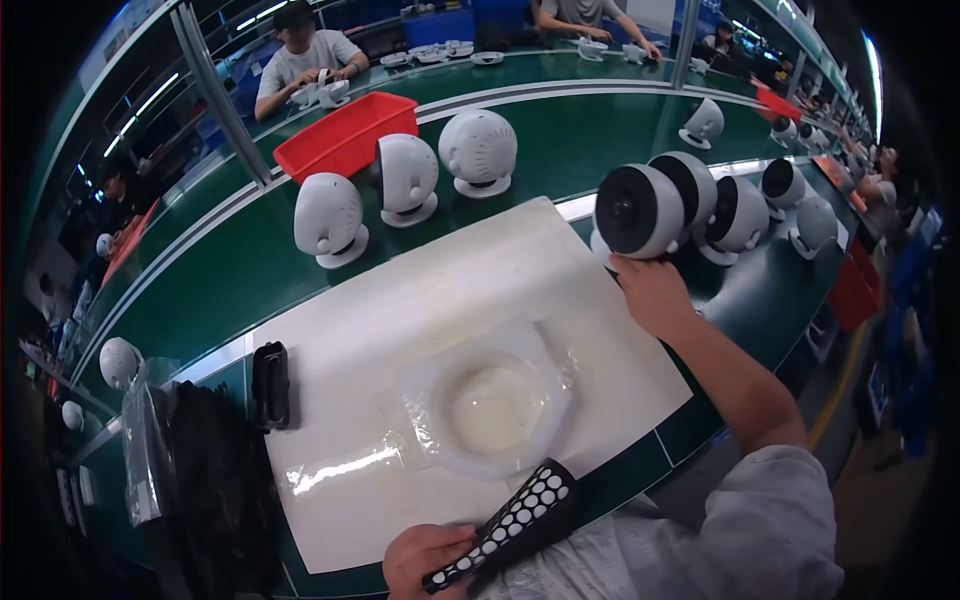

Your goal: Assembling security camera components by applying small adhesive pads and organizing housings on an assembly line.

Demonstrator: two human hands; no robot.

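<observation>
Risks, left to right, my judgement:
- Black bag (215, 490), out left of the left hand (425, 562), lies close to the pale mat (350, 350). If a sleeve catches it, it could get dragged onto the work area.
- Left hand is closed on a dotted black strip (515, 520) by its lower end, body side of the mat. Far end is unsupported by fingers and looks curved; loose grip or a bump could make it slip or fold.
- Foam ring (495, 410) sits on the mat between the hands, just past the strip's far end. A sideways knock from the strip could shift it; can't tell if it's fixed down.
- Right hand (655, 295) is reached out, fingers at the base of the near camera-like unit (640, 212). Fingertips partly hidden, so can't tell if it's a firm grip or just contact. Neighbours stand tight beyond it: a careless pull could tip one or scuff a dark front.

Counts, left to right:
- Left of left hand: 1 clear plastic bag (150, 450), 1 black bag, 1 black tray (270, 385); 1 lone white unit (120, 362) farther out.
- Ahead of left hand: 1 mat, 3 upright white units (407, 180) past it, 1 red bin (345, 137) behind those.
- Between hands: 1 ring, 1 strip; its white dots too packed to count.
- At right hand: 5 units clustered, touched one included; 1 more unit (704, 123) farther ahead.
- Right of right hand: 1 red crate (855, 287).
</observation>
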